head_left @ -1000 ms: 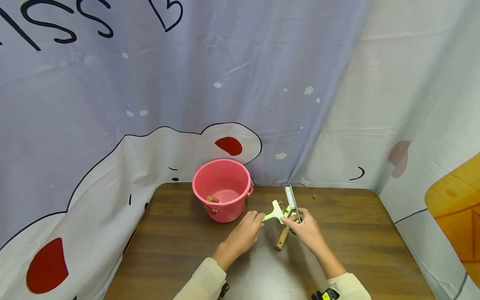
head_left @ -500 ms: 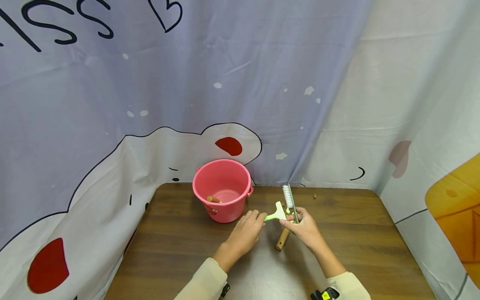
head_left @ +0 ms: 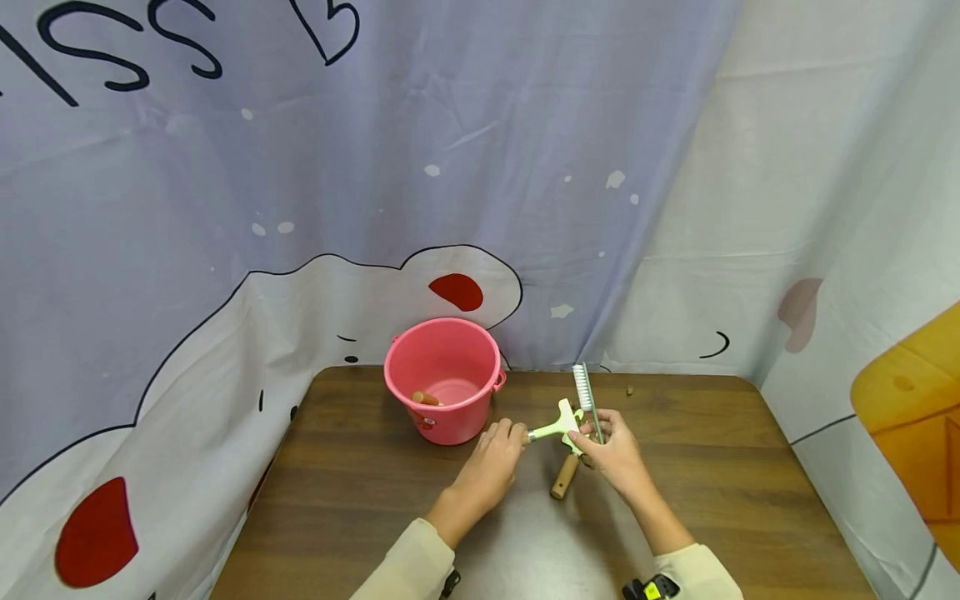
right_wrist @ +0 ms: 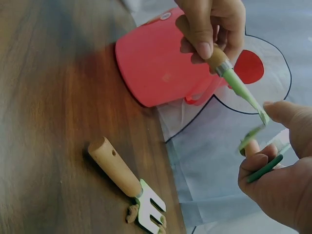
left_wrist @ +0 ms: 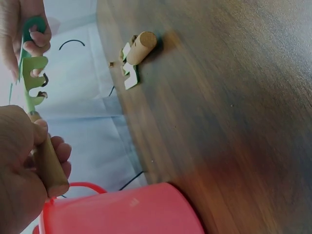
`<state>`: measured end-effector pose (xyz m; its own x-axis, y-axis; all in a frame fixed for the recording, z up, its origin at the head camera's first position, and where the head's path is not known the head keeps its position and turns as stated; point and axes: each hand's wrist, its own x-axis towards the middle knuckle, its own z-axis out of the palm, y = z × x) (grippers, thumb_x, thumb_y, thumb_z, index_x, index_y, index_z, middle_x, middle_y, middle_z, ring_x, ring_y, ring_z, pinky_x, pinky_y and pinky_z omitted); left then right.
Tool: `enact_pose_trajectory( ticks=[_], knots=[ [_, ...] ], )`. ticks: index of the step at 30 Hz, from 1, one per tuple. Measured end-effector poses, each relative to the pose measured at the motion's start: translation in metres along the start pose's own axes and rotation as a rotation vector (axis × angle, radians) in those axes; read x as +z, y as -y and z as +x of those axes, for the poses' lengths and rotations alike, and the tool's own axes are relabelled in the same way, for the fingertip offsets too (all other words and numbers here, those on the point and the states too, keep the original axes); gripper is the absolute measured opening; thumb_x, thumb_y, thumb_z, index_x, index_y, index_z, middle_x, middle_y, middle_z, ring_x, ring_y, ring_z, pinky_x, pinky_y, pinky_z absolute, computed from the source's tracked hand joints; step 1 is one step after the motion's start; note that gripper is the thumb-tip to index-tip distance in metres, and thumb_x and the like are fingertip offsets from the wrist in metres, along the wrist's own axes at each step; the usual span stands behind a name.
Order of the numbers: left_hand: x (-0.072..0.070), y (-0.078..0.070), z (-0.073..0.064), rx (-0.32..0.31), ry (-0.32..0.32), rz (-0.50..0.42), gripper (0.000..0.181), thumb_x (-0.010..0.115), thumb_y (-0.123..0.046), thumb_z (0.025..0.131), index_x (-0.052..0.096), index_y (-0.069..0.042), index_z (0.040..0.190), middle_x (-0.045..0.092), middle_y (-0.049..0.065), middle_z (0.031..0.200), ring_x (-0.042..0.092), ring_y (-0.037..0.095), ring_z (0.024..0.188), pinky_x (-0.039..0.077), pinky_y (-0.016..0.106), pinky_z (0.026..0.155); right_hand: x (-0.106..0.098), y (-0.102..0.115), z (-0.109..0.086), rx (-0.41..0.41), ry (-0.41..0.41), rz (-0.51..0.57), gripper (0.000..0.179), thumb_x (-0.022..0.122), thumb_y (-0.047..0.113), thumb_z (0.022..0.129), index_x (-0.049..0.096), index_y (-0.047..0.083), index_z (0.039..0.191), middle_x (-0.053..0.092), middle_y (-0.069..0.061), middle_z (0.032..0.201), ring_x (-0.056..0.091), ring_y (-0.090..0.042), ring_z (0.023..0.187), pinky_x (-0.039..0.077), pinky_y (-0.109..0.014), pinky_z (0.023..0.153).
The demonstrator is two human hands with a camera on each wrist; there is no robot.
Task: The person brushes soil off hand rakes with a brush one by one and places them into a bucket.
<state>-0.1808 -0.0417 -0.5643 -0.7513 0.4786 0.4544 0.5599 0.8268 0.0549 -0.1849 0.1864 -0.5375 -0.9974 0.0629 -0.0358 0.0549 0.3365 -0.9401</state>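
Note:
My left hand [head_left: 486, 467] grips the wooden handle of a small garden rake [head_left: 557, 427], its light green toothed head raised above the table. In the right wrist view the rake's head reaches the thumb and fingers of my right hand [right_wrist: 287, 161]. That right hand holds a green brush [head_left: 582, 387], white bristles up, its green handle [right_wrist: 264, 168] tucked in the curled fingers. Below both hands a garden hand fork [right_wrist: 117, 168] lies on the table, with a wooden handle and light green tines. Small brown lumps [right_wrist: 132, 213] lie against its tines.
Left of the hands stands a pink bucket [head_left: 450, 429] with a wooden handle end [head_left: 425, 398] showing inside. A small brown bit [head_left: 629, 391] lies near the back edge of the wooden table [head_left: 697, 467]. A printed curtain [head_left: 465, 150] hangs right behind.
The rake's head has shifted slightly right, closer to my right fingers, and more of its neck shows from my left hand. The brush has tilted a little and moved slightly.

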Motion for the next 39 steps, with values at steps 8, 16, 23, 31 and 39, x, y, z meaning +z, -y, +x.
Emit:
enact_pose_trajectory(
  ticks=[8, 16, 23, 31, 39],
  knots=[
    [-0.001, 0.006, -0.004, -0.051, -0.053, -0.063, 0.022, 0.072, -0.006, 0.090, 0.057, -0.009, 0.106, 0.053, 0.002, 0.092, 0.055, 0.021, 0.083, 0.045, 0.032, 0.071, -0.016, -0.001, -0.005, -0.050, -0.050, -0.182, 0.055, 0.076, 0.027, 0.093, 0.051, -0.001, 0.134, 0.071, -0.014, 0.108, 0.060, -0.013, 0.086, 0.046, -0.026, 0.074],
    [-0.002, 0.016, -0.007, -0.071, -0.079, -0.060, 0.016, 0.071, -0.013, 0.093, 0.059, -0.010, 0.104, 0.055, 0.002, 0.091, 0.056, 0.021, 0.082, 0.045, 0.033, 0.070, -0.034, -0.006, -0.017, -0.192, -0.097, -0.389, 0.037, 0.060, 0.018, 0.104, 0.055, -0.003, 0.134, 0.073, -0.017, 0.108, 0.067, -0.022, 0.089, 0.050, -0.034, 0.073],
    [-0.003, 0.020, -0.009, -0.088, -0.047, -0.067, 0.018, 0.070, -0.017, 0.095, 0.061, -0.009, 0.109, 0.057, 0.003, 0.094, 0.058, 0.021, 0.087, 0.047, 0.034, 0.071, -0.033, -0.005, -0.031, -0.299, -0.107, -0.437, 0.032, 0.059, 0.010, 0.103, 0.061, -0.003, 0.131, 0.074, -0.011, 0.101, 0.067, -0.017, 0.083, 0.051, -0.028, 0.067],
    [-0.002, 0.020, -0.009, -0.081, -0.019, -0.076, 0.019, 0.068, -0.020, 0.097, 0.061, -0.010, 0.112, 0.058, 0.003, 0.098, 0.058, 0.021, 0.088, 0.049, 0.034, 0.075, -0.019, -0.001, -0.037, -0.386, -0.093, -0.415, 0.027, 0.063, 0.004, 0.100, 0.067, -0.004, 0.125, 0.074, -0.003, 0.089, 0.062, -0.007, 0.076, 0.050, -0.025, 0.065],
    [0.002, 0.019, -0.009, -0.077, -0.041, -0.076, 0.019, 0.068, -0.018, 0.096, 0.061, -0.009, 0.112, 0.058, 0.004, 0.098, 0.053, 0.022, 0.092, 0.047, 0.034, 0.075, -0.009, 0.002, -0.035, -0.329, -0.048, -0.365, 0.027, 0.062, 0.007, 0.101, 0.068, -0.003, 0.126, 0.077, -0.005, 0.092, 0.068, -0.012, 0.078, 0.053, -0.025, 0.066]
  ],
)
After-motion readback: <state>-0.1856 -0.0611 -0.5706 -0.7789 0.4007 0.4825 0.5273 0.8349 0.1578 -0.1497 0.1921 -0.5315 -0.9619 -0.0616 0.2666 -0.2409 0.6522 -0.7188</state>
